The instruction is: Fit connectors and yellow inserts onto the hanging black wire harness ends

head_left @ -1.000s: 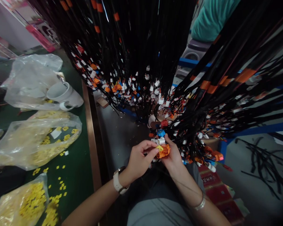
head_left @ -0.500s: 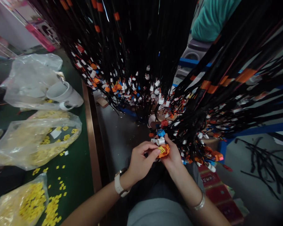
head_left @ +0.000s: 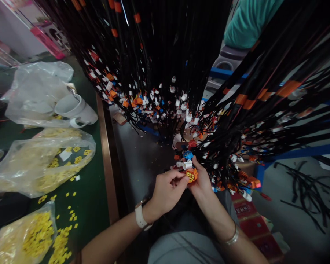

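Observation:
An orange wire connector [head_left: 195, 173] with a yellow insert [head_left: 190, 176] in its face is held in front of me. My right hand [head_left: 202, 180] is closed around its right side and back. From the left, my left hand [head_left: 167, 189] has its thumb and index finger pinched at the connector's left edge, touching it near the insert. White connectors [head_left: 186, 164] and a blue connector [head_left: 188, 155] stick up just above my fingers. The wires behind the orange connector are mostly hidden by my right hand.
Black wire harnesses [head_left: 165, 44] with many connectors hang ahead. On the green table [head_left: 93, 190] at left lie a mug [head_left: 84, 110], plastic bags [head_left: 13, 161] and loose yellow inserts [head_left: 61, 244]. A blue frame [head_left: 299, 151] and cut black tubing [head_left: 302, 194] are at right. A teal-clothed person [head_left: 243, 25] sits beyond.
My left thumb has slid off the yellow insert to the connector's left edge, so more of the insert's slotted face shows. My right hand has hardly moved.

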The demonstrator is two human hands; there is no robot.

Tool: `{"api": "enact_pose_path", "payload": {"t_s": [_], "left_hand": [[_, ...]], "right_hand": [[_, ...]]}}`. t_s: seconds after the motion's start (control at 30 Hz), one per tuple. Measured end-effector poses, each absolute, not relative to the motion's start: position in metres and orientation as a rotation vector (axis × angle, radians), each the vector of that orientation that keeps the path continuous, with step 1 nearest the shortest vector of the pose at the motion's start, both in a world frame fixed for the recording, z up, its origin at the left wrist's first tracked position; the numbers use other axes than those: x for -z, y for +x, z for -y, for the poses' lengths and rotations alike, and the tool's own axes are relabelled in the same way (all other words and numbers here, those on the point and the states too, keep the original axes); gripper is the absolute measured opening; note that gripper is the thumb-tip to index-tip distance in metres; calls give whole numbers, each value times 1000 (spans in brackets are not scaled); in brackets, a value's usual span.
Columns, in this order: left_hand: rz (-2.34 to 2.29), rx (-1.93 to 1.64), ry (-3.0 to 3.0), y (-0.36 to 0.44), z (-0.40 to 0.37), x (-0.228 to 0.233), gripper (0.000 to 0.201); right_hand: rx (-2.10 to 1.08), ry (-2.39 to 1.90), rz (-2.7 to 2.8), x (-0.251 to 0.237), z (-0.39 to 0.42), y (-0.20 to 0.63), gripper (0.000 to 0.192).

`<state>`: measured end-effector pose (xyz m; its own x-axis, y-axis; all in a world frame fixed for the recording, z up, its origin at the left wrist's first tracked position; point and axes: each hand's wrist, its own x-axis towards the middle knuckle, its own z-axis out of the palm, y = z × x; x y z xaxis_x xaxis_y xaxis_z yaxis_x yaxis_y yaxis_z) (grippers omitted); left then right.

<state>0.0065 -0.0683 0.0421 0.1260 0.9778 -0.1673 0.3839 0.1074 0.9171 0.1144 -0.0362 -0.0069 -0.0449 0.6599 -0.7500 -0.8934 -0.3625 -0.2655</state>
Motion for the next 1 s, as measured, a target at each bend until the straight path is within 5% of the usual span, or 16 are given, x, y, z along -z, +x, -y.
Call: {"api": "enact_pose_path", "payload": {"t_s": [1.0], "left_hand": [[-1372, -664, 1364, 7, 67, -23, 29]], "right_hand": [[-1673, -1049, -243, 13, 41, 117, 18]]}}
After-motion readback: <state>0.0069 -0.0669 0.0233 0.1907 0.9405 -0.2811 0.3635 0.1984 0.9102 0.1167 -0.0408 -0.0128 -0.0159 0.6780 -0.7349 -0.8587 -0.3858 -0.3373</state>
